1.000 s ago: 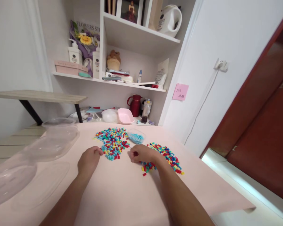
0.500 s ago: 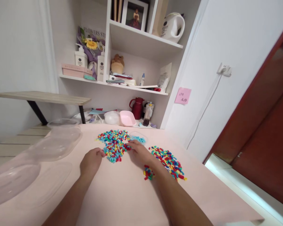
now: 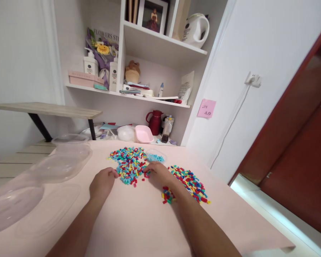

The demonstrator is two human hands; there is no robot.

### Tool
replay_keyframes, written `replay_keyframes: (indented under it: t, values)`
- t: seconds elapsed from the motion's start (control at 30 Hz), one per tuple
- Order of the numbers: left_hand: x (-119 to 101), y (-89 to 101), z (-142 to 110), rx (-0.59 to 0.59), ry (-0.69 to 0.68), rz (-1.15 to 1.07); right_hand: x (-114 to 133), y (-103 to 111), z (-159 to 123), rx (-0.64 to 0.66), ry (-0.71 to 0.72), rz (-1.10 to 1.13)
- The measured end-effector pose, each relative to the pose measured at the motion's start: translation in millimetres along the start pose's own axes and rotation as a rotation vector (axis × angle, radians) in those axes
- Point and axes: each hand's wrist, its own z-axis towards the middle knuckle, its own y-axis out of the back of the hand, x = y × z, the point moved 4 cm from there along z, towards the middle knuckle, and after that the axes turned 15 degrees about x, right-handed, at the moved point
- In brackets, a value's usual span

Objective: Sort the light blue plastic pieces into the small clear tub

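Clear tub (image 3: 164, 156) at back of table (image 3: 139, 221): light-blue pieces inside. Pink tray (image 3: 143, 134) just behind the table's far edge, nothing visible in it; beside it on the left, cloudy white bowl (image 3: 126, 133), can't make out contents. Along the left side of table: clear containers (image 3: 65, 166), see-through, plus clear lids (image 3: 13, 205) nearer the front.

Loose on table, mixed colours: far pile (image 3: 127, 153), near pile (image 3: 130, 170) touching it in front, right pile (image 3: 189, 182) apart from both. A couple of red pieces (image 3: 143, 180) just off the near pile.

Left hand (image 3: 102, 182) at left edge of near pile, fingers curled in, narrow. Right hand (image 3: 158, 172) at right edge of same pile, fingertips down and close together. Can't tell if gripping a piece in either. Right forearm across part of right pile, hiding some of it.

Behind: red jug (image 3: 155, 123), bottle of dark liquid (image 3: 167, 131) next to it.
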Motion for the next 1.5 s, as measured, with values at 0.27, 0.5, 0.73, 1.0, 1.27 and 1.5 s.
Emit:
replay_keyframes:
  t: [0.27, 0.5, 0.73, 1.0, 1.27, 1.5]
  values:
    - [-0.6, -0.1, -0.7, 0.01, -0.003, 0.003, -4.5, 10.0, -9.8, -0.023, -0.161, -0.052]
    - [-2.2, 0.0, -2.8, -0.004, 0.012, 0.016, -4.7, 7.1, -13.7, 0.085, -0.231, -0.05]
    - [-2.2, 0.0, -2.0, 0.015, 0.01, 0.012, 0.2, 3.7, 0.2, -0.054, -0.089, -0.104]
    - [-1.9, 0.4, -1.0, 0.016, 0.009, 0.014, -1.2, 3.8, -2.4, 0.004, -0.186, -0.09]
    - [-1.4, -0.2, 0.2, 0.016, 0.032, 0.017, -6.9, 6.9, -8.6, 0.03, -0.139, 0.086]
    - [-1.9, -0.4, -0.5, 0.013, 0.028, 0.021, -1.8, 0.3, -7.1, 0.118, -0.108, 0.103]
